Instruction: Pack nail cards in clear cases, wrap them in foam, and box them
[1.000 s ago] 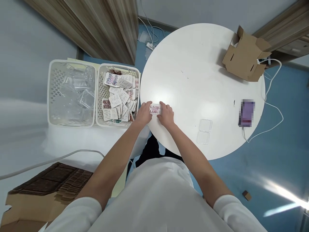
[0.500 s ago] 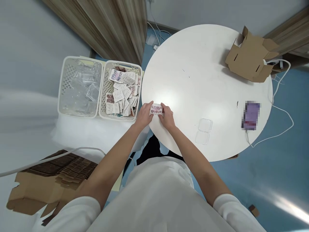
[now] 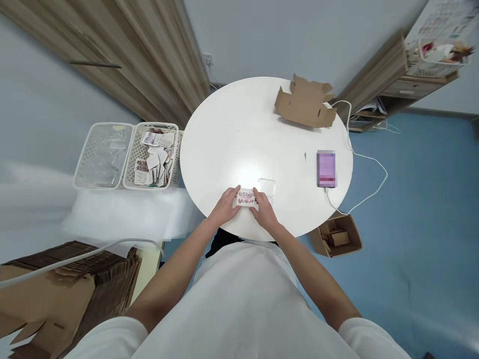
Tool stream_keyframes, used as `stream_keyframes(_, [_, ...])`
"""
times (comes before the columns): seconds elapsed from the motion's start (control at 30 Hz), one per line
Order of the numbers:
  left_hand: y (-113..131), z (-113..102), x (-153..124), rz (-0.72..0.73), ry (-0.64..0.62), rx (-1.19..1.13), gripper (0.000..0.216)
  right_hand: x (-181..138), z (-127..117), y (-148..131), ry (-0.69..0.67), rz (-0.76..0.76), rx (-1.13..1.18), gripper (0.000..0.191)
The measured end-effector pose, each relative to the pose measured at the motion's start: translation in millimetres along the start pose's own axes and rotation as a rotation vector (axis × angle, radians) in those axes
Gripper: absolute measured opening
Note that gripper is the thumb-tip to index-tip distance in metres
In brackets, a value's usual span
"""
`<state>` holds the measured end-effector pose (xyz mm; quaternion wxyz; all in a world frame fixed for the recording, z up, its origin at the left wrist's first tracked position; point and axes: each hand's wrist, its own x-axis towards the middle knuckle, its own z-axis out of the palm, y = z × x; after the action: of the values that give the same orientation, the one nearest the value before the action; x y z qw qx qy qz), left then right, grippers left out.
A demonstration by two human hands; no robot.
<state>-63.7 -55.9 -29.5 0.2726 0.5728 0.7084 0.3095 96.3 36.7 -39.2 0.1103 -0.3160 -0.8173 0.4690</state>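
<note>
Between both hands, just over the white round table (image 3: 224, 129), is a small card of pink press-on nails (image 3: 246, 197), set in two rows. My left hand (image 3: 225, 205) is closed on the card's left edge with thumb and fingers. Its right edge is pinched by my right hand (image 3: 265, 210). Beside the right fingers lies an open clear plastic case (image 3: 267, 186); my right hand covers part of its lower half.
Left of the table, one white basket (image 3: 176, 159) holds many similar cards, and another basket (image 3: 78, 164) holds clear plastic cases. An unfolded cardboard box (image 3: 307, 102) and a pixelated purple device (image 3: 327, 168) with a white cable are on the table. Flattened cardboard (image 3: 75, 294) sits lower left.
My view has swung to the right. Both hands have carried the nail card rightward across the table, from near the basket side to beside the open clear case.
</note>
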Motion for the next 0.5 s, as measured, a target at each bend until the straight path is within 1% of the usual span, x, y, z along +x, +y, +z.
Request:
stream_keyframes(0.07, [15, 22, 3, 0.004, -0.062, -0.011, 0.069, -21, -15, 18, 0.025, 0.032, 0.009, 0.069])
stream_keyframes(0.13, [24, 41, 6, -0.007, -0.108, -0.007, 0.067, -35, -26, 35, 0.030, 0.065, 0.015, 0.068])
stream_keyframes(0.23, [30, 59, 10, -0.029, -0.138, 0.028, 0.064, -45, -34, 53, 0.006, 0.101, 0.010, 0.067])
stream_keyframes(0.33, [28, 67, 14, -0.043, -0.139, 0.109, 0.064, -44, -35, 63, -0.012, 0.123, -0.013, 0.066])
stream_keyframes(0.5, [21, 69, 21, -0.078, -0.145, 0.204, 0.064, -34, -35, 69, -0.021, 0.149, -0.073, 0.065])
